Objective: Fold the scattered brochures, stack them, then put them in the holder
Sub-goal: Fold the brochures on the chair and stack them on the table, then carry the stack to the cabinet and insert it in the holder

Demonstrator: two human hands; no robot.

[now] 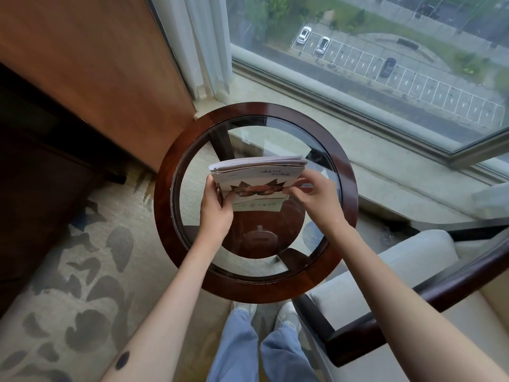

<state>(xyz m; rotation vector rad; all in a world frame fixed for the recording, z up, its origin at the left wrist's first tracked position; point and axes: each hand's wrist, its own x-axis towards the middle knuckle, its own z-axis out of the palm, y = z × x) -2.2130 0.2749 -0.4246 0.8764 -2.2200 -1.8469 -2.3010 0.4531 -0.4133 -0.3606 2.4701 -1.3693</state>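
A stack of folded brochures (259, 173) is held upright above the round glass-topped table (325, 133), its top edges fanned toward the window. The front brochure shows a dark brown picture on pale paper. My left hand (216, 208) grips the stack's left side, thumb in front. My right hand (314, 197) pinches the right edge of the front brochure between thumb and fingers. No holder is in view.
The table has a dark wooden rim and legs seen through the glass. An armchair (413, 271) with a dark wooden arm stands at the right. A wooden cabinet (82, 78) fills the left. A large window (358, 51) lies behind the table.
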